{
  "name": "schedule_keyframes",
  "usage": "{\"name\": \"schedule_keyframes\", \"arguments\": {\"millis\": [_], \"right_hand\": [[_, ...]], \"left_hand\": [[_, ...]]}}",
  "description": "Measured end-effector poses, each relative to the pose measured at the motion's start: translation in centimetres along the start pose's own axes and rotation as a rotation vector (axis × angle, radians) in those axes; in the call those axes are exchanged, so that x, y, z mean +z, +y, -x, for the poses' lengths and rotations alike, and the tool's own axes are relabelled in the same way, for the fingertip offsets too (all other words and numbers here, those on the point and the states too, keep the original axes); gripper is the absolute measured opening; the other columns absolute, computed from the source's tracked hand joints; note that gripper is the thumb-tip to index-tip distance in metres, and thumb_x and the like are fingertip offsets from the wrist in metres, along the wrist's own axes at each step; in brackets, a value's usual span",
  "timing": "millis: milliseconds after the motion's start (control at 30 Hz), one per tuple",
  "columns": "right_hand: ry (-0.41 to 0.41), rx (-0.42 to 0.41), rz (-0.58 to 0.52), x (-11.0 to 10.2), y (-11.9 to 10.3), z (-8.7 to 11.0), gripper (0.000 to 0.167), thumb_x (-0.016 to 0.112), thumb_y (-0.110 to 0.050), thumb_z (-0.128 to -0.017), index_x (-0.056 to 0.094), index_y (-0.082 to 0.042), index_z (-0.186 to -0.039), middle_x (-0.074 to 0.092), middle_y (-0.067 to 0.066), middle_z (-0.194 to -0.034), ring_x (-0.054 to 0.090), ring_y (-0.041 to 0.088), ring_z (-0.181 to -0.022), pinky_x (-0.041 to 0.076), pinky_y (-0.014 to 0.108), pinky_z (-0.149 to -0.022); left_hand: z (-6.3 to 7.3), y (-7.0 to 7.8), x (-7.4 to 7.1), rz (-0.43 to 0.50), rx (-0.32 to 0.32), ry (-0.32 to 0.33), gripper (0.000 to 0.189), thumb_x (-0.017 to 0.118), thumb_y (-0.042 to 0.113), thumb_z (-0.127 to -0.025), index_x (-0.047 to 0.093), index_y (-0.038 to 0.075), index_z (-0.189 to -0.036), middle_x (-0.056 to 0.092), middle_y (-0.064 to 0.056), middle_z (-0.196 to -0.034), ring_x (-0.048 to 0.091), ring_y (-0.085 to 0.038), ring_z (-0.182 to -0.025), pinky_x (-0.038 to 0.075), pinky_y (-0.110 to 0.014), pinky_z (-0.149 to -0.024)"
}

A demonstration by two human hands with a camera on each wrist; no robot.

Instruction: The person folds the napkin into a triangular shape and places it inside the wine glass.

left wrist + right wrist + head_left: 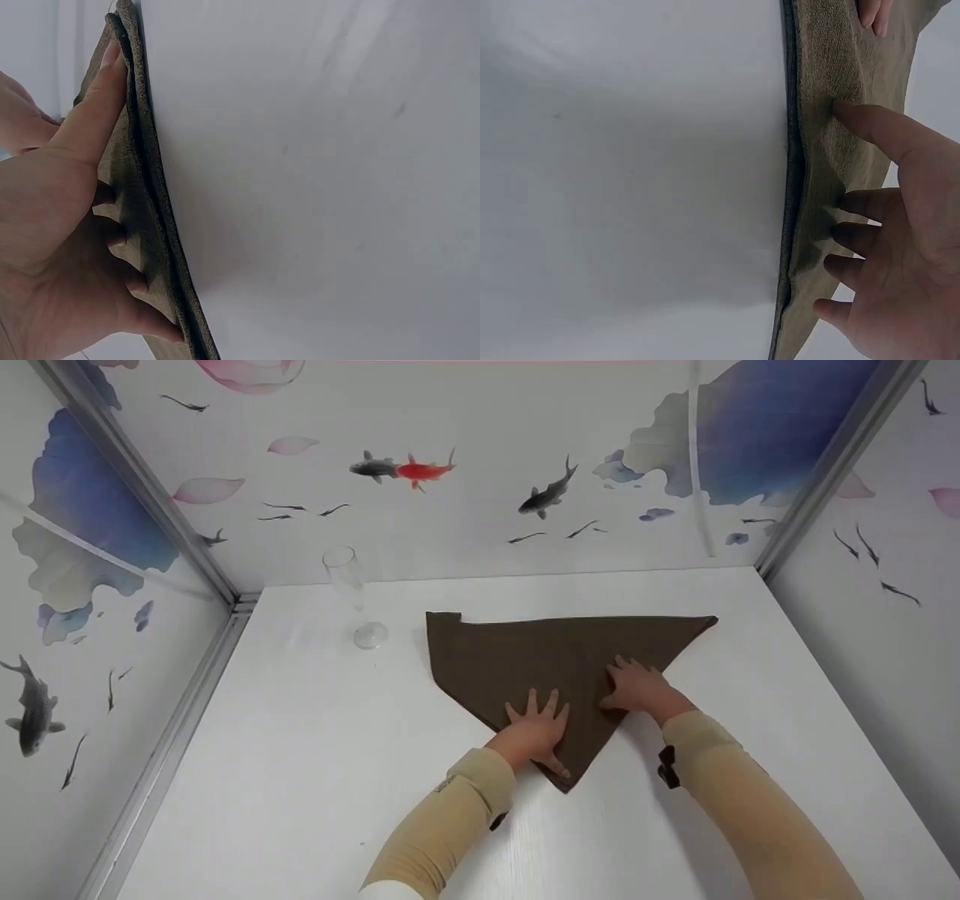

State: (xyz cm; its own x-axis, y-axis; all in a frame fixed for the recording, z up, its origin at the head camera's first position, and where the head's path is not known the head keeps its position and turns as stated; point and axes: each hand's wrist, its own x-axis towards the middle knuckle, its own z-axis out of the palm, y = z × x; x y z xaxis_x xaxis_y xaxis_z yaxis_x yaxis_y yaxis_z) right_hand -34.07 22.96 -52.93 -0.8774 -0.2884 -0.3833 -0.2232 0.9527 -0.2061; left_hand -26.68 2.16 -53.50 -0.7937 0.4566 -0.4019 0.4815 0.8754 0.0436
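A dark brown cloth (517,652) lies folded into a rough triangle on the white table, its point toward the person. Spread fingers of my left hand (534,735) press on it near that point, with the thumb by the lower edge. Higher up, by the right slanting edge, my right hand (636,688) touches the cloth with fingers apart. In the left wrist view, layered edges of the cloth (154,187) run beside the thumb. The right wrist view shows the fingertips resting on the cloth (825,150) a little in from its folded edge.
A clear stemmed glass (369,635) stands upright at the back left of the table (300,780), apart from the cloth. White panels (480,532) printed with fish and petals enclose the back and both sides, with metal rails (161,750) along the corners.
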Motion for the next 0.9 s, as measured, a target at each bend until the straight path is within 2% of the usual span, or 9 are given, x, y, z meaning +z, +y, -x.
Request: {"name": "schedule_keyframes", "arguments": {"millis": [133,267,500,667,900], "right_hand": [[-0.012,-0.028,-0.029,0.4,-0.3,0.8,0.087,0.07,-0.039,-0.087,0.029,0.007,-0.149,0.017,0.03,-0.155,0.015,0.049,-0.141,0.016,0.062,-0.11],[-0.024,-0.098,-0.046,1.0,-1.0,1.9,0.092,0.075,-0.041,-0.084,0.029,0.004,-0.15,0.018,0.028,-0.156,0.016,0.048,-0.141,0.023,0.06,-0.109],[-0.024,-0.216,0.045,1.8,-2.3,3.6,0.099,0.079,-0.049,-0.077,0.033,0.002,-0.149,0.02,0.026,-0.156,0.017,0.05,-0.141,0.024,0.065,-0.106],[-0.043,-0.214,0.096,2.1,-2.6,4.5,0.105,0.081,-0.051,-0.075,0.032,0.005,-0.148,0.019,0.029,-0.155,0.017,0.05,-0.14,0.023,0.067,-0.105],[-0.086,-0.194,0.045,2.5,-2.5,5.1,0.11,0.081,-0.049,-0.075,0.025,0.009,-0.149,0.012,0.033,-0.155,0.012,0.053,-0.14,0.023,0.069,-0.104]], "left_hand": [[0.0,0.4,0.0,0.015,0.003,0.005,0.116,0.074,0.067,-0.068,0.017,0.02,-0.157,0.006,-0.007,-0.163,0.006,-0.041,-0.146,0.023,-0.07,-0.104],[0.0,0.9,0.0,0.027,0.006,0.004,0.116,0.074,0.067,-0.068,0.017,0.021,-0.157,0.005,-0.007,-0.163,0.005,-0.041,-0.146,0.022,-0.069,-0.104],[0.0,1.7,-0.1,0.047,0.015,0.022,0.114,0.073,0.068,-0.069,0.018,0.021,-0.157,0.007,-0.006,-0.163,0.007,-0.042,-0.145,0.022,-0.069,-0.104],[0.0,2.5,-0.1,0.093,0.019,0.037,0.114,0.074,0.067,-0.068,0.018,0.022,-0.157,0.008,-0.006,-0.163,0.007,-0.042,-0.145,0.02,-0.07,-0.104],[-0.3,3.5,-0.2,0.027,-0.005,0.011,0.117,0.07,0.073,-0.068,0.014,0.023,-0.158,0.007,-0.004,-0.163,0.008,-0.039,-0.146,0.023,-0.068,-0.105]]}}
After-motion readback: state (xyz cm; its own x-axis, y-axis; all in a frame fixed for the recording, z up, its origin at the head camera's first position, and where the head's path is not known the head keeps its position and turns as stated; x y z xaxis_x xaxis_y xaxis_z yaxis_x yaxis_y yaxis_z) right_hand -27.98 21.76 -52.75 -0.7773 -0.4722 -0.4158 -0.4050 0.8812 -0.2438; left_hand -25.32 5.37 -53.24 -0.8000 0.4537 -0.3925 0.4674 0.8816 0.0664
